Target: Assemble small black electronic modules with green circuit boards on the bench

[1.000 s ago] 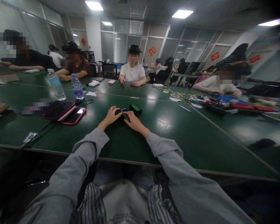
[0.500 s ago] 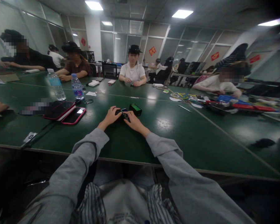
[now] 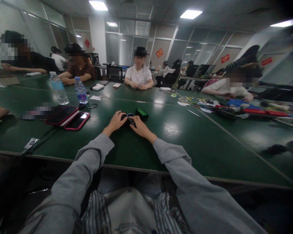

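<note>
Over the green table (image 3: 139,152), my two hands meet around a small dark flat piece (image 3: 130,115) with a pale bluish patch and fine coloured detail. Its exact kind is too small to tell. My left hand (image 3: 116,122) curls its fingers onto the left end, where another dark bit shows under the fingertips. My right hand (image 3: 140,127) grips the right end, thumb low and fingers above. Part of the piece is hidden by my fingers. Just beyond my right hand stands a small black box (image 3: 142,113) with bright green markings on top.
Two phones, one with a red-edged case (image 3: 77,121), lie at left, near two water bottles (image 3: 81,92). A pen (image 3: 193,113) and a heap of tools and cables (image 3: 249,110) are at right. A person in white (image 3: 138,76) sits opposite; others sit around.
My hands and the piece between them stay almost exactly in place. Across the table, the seated person's hands have come closer together.
</note>
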A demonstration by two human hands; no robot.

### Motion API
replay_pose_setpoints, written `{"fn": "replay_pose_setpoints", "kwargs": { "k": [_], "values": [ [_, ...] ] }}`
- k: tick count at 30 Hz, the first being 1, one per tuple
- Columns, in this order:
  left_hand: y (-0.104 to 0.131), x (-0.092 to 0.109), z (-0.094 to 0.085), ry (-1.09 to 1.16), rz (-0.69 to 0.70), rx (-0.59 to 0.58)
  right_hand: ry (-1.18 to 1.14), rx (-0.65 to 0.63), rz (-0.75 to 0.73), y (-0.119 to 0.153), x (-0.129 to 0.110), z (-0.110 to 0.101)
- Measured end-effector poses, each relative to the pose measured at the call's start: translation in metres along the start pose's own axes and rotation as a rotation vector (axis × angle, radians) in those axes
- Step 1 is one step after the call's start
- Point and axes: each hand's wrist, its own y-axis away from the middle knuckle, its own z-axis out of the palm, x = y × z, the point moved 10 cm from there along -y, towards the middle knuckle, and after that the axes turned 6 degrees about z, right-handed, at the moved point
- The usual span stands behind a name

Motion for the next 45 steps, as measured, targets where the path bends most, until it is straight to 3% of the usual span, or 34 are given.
{"fn": "replay_pose_setpoints", "kwargs": {
  "k": [19,23,28,33,45],
  "values": [
    [0.003,0.006,-0.005,0.017,0.009,-0.007,0.018,-0.009,0.038,0.001,0.000,-0.001],
    [-0.003,-0.004,-0.001,0.130,-0.008,0.017,0.015,0.006,0.046,0.000,0.004,-0.001],
    [-0.011,-0.024,0.009,0.399,-0.120,0.035,0.010,0.033,0.093,-0.001,0.017,-0.007],
    [-0.006,-0.031,0.016,0.621,-0.225,0.024,-0.003,0.072,0.127,-0.002,0.031,-0.006],
    [-0.003,-0.034,0.011,0.698,-0.222,0.068,-0.018,0.061,0.118,-0.001,0.030,-0.005]
  ]
}}
